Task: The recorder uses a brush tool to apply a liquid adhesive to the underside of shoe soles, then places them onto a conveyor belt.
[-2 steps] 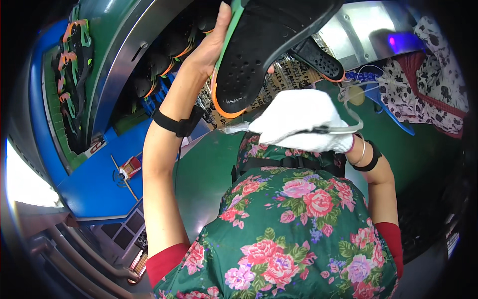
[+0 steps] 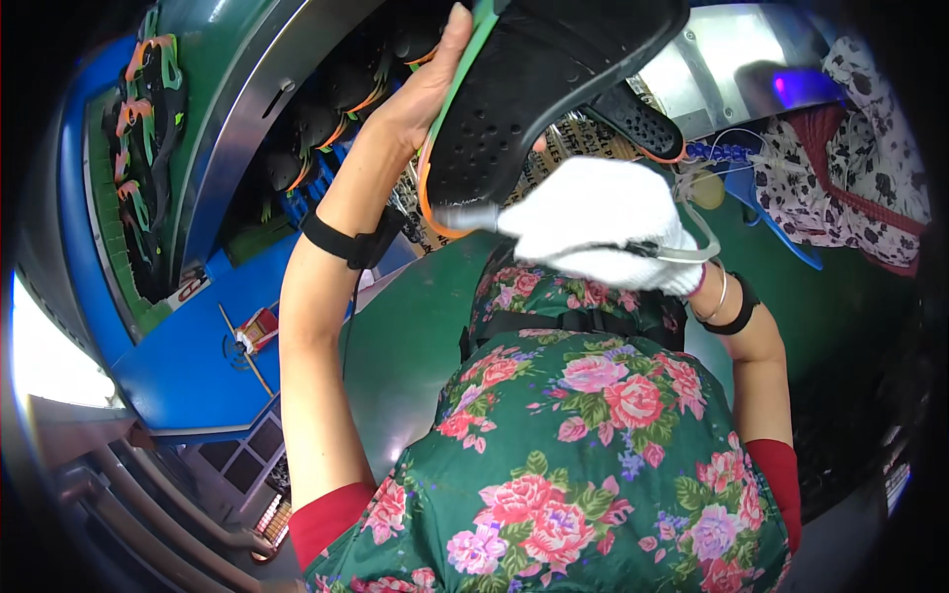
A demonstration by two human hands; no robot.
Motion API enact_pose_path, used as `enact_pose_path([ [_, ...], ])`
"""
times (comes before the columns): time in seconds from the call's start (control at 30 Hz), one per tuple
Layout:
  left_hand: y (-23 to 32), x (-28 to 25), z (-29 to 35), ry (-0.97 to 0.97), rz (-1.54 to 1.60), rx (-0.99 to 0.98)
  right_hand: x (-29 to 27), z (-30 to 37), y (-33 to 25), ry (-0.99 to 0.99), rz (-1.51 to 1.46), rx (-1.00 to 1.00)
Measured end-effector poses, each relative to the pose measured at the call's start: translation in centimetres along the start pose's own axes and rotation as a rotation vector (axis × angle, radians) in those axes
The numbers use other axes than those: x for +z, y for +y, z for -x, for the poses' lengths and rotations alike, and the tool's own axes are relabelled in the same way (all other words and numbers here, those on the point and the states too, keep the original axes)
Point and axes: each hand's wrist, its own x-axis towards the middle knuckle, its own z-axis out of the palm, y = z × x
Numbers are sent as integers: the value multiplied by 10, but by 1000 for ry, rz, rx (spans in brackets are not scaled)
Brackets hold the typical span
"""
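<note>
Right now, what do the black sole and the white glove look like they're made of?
Black sole: looks like moulded rubber or foam, matte, with a dimpled tread of small holes and an orange and green rim; which of the two cannot be told. The left hand grips its edge. White glove on the right hand: knitted fabric, likely cotton, with a fuzzy ribbed weave.

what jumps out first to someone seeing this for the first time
A big black perforated shoe sole with an orange and green edge fills the top centre, held up by the bare left hand. Just below it, the right hand in a white glove touches its lower end. A green rose-print garment fills the bottom.
</note>
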Motion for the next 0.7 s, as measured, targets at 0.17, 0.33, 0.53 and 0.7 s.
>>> enact_pose_path([
  [0.17,-3,7,-5,194,-172,-91,7,5,16,-225,134,-131],
  [0.33,-3,16,-4,344,-224,-52,-2,-2,16,-123,123,-39],
  [0.53,-30,3,5,57,465,-47,-21,-1,-2,156,-316,358],
  [0.7,-80,3,12,95,601,188,-35,-18,-11,376,20,316],
])
